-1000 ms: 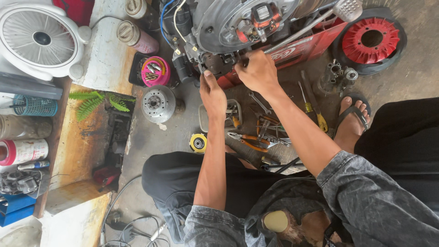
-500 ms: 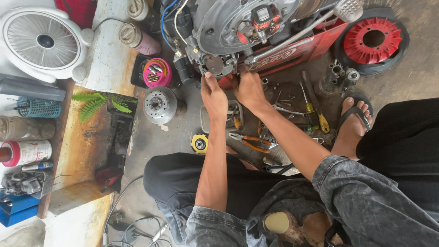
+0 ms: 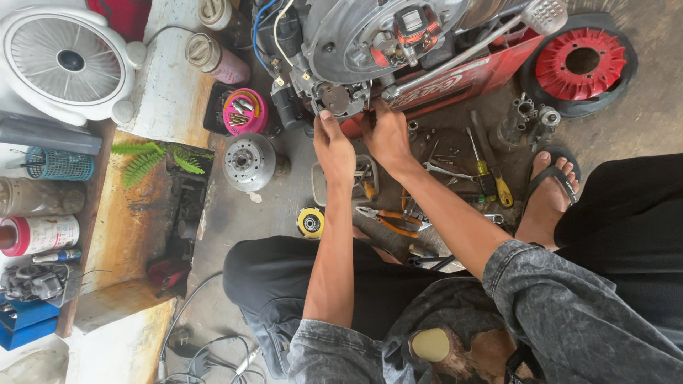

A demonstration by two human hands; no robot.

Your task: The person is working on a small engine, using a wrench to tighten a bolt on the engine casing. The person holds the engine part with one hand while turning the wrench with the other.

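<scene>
Both hands work at the underside of the engine [image 3: 377, 50]. The left hand [image 3: 333, 146] fingertips press the small metal carburettor-like part [image 3: 334, 98]. The right hand [image 3: 388, 135], just beside, grips the same area; finger closure cannot be determined. The pink tray [image 3: 245, 112] lies left of the grip.

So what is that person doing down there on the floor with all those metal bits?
A person sits on the concrete floor with both bare hands up against a grey metal engine with a red base. The left hand and right hand touch a small metal part at its lower edge. Whether either hand grips anything cannot be told. Screwdrivers with yellow handles, orange-handled pliers and a round silver metal disc lie nearby.
</scene>
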